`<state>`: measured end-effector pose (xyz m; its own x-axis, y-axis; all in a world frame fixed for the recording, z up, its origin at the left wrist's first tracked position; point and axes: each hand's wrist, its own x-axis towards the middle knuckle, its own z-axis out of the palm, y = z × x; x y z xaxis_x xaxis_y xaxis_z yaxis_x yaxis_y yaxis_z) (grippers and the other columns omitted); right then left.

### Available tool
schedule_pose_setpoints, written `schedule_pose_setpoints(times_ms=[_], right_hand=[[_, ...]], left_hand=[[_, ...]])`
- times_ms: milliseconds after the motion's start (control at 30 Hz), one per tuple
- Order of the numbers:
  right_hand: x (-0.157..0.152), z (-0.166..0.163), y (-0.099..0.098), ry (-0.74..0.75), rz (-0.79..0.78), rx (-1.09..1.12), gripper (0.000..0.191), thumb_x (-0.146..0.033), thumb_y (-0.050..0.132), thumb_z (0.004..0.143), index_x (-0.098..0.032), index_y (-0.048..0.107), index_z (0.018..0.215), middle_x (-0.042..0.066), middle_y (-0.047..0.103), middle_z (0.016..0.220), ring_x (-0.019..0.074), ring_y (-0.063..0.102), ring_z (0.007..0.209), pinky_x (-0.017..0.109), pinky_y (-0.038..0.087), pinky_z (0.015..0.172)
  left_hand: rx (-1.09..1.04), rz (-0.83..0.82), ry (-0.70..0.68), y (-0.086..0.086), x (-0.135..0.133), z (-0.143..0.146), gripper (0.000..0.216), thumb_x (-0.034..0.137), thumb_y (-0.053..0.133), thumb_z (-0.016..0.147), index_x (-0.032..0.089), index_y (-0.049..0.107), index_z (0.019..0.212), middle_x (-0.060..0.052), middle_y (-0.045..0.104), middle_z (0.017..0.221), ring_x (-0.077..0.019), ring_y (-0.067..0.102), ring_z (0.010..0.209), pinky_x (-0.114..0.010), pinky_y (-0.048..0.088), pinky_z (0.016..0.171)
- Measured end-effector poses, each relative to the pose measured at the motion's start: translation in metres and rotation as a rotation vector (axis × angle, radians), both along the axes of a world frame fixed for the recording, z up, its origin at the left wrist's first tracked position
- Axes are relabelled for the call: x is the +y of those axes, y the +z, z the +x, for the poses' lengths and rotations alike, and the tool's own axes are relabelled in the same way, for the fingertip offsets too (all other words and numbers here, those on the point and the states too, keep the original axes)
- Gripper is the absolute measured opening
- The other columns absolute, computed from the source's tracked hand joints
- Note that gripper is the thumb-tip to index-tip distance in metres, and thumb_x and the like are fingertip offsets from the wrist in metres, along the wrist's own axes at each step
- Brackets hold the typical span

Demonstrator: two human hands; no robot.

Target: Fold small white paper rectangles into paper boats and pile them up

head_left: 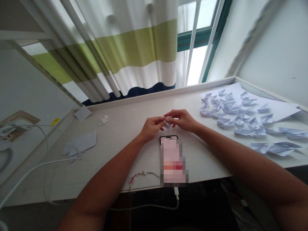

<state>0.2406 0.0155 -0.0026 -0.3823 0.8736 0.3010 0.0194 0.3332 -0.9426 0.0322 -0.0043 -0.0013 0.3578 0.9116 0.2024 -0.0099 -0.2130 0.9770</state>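
Between my two hands, over the middle of the white desk (125, 128), is a small folded piece of white paper (167, 122). My left hand (152, 128) pinches its left side between thumb and fingers. From the other side, my right hand (181, 120) grips it, the fingers curled over its upper edge. Part of the paper is hidden behind the fingers. Just below the hands lies a phone (169, 160) with its screen lit and partly blurred out. Many folded paper boats (238, 120) are spread over the right side of the desk.
White sheets (279, 104) lie under and behind the boats. At left are a stack of paper pieces (83, 142), a crumpled tissue (104, 120) and a paper square (82, 113). A charging cable (176, 192) runs from the phone; a beaded strap (138, 175) lies beside it.
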Motion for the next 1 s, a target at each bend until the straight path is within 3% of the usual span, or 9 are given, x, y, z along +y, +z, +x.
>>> schedule_pose_setpoints(times_ms=[167,300,533,1000], right_hand=[[-0.001,-0.002,0.002,-0.033,-0.075,0.115,0.051,-0.065,0.089,0.081,-0.019,0.083,0.103,0.007,0.078,0.090,0.0200,0.073,0.081,0.031,0.065,0.058],[-0.003,-0.003,0.005,0.017,-0.160,0.129,0.051,-0.066,0.090,0.080,-0.019,0.083,0.099,0.006,0.077,0.093,0.0198,0.073,0.084,0.032,0.067,0.064],[-0.006,-0.004,0.005,0.130,-0.274,0.118,0.051,-0.064,0.093,0.077,-0.020,0.083,0.100,0.006,0.079,0.093,0.0207,0.074,0.089,0.033,0.066,0.072],[-0.006,0.000,0.012,0.100,-0.151,0.045,0.043,-0.054,0.097,0.074,-0.017,0.084,0.092,0.006,0.079,0.087,0.0185,0.071,0.078,0.034,0.060,0.071]], left_hand=[[-0.061,-0.024,0.117,0.000,0.000,0.002,0.048,0.056,0.089,0.081,0.017,0.085,0.109,-0.010,0.084,0.098,-0.0233,0.078,0.089,-0.031,0.062,0.065],[-0.077,-0.001,0.167,-0.001,0.000,0.004,0.052,0.064,0.087,0.080,0.017,0.085,0.101,-0.009,0.083,0.094,-0.0215,0.076,0.082,-0.031,0.064,0.064],[-0.004,0.094,0.188,0.000,-0.006,0.006,0.046,0.061,0.083,0.086,0.017,0.085,0.097,-0.008,0.082,0.087,-0.0184,0.075,0.077,-0.029,0.063,0.066],[-0.032,-0.011,0.032,0.005,-0.007,0.002,0.052,0.065,0.083,0.085,0.014,0.083,0.093,-0.009,0.082,0.089,-0.0221,0.079,0.082,-0.036,0.068,0.074]])
